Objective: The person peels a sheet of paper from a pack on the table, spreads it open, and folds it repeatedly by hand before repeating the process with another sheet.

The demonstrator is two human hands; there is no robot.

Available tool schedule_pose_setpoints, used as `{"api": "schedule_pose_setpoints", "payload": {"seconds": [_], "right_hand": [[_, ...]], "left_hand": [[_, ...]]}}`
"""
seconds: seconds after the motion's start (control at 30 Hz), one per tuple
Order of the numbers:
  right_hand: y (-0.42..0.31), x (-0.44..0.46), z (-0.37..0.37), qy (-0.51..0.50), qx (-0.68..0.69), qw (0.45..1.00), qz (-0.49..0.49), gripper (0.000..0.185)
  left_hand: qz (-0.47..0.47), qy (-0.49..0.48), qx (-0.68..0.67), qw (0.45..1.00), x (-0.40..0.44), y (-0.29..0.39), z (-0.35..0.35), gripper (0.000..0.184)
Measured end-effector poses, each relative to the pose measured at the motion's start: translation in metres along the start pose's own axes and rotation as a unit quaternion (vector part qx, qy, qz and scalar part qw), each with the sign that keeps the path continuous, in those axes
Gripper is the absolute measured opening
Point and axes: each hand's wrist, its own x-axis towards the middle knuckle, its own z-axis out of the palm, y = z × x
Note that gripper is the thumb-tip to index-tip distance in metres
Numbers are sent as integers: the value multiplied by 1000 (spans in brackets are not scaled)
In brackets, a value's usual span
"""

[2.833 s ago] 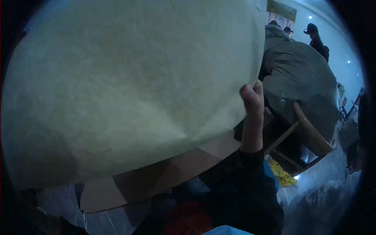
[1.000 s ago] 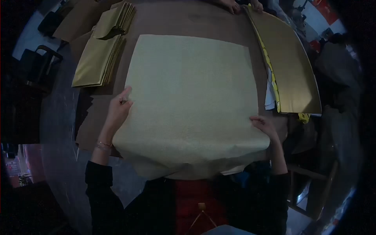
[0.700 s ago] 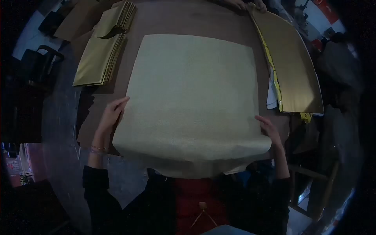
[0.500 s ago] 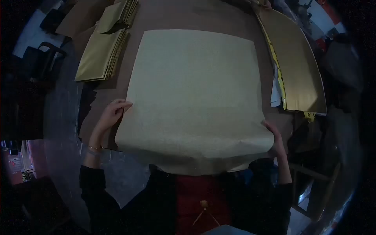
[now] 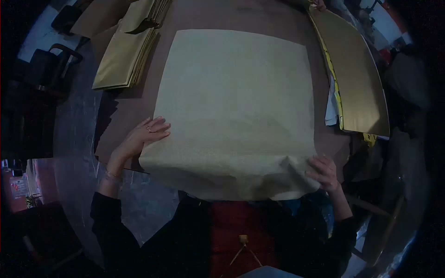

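Head view: we see the pale sheet (image 5: 236,97) on brown board (image 5: 208,16), near end drooping. Left hand (image 5: 139,137), loosely open, lies on sheet's left edge, presumably steadying; right hand (image 5: 326,174), half-curled, at sheet's right edge, grip unclear.

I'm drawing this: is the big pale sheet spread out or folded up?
Mostly spread: the sheet lies wide on the brown surface, near end drooping.
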Motion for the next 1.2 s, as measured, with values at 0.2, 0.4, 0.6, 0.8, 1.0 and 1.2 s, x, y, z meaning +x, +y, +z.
{"api": "schedule_pose_setpoints", "payload": {"seconds": [0.2, 0.4, 0.6, 0.8, 1.0, 1.2], "right_hand": [[81, -18, 50, 74, 426, 862, 266, 34], [135, 1, 45, 126, 543, 714, 424, 36], [139, 101, 35, 125, 435, 734, 506, 42], [157, 129, 39, 108, 489, 666, 553, 43], [140, 116, 34, 132, 451, 689, 551, 46], [104, 87, 41, 175, 408, 726, 525, 65]], "left_hand": [[-66, -90, -190, 975, 14, -12, -19, 35], [-170, -3, -301, 939, 53, -33, -27, 22], [-205, 65, -271, 938, 81, -84, 4, 25], [-230, 93, -331, 910, 69, -53, -5, 39], [-288, 168, -346, 877, 72, -17, -5, 45], [-315, 236, -230, 890, 69, -26, 12, 42]]}}
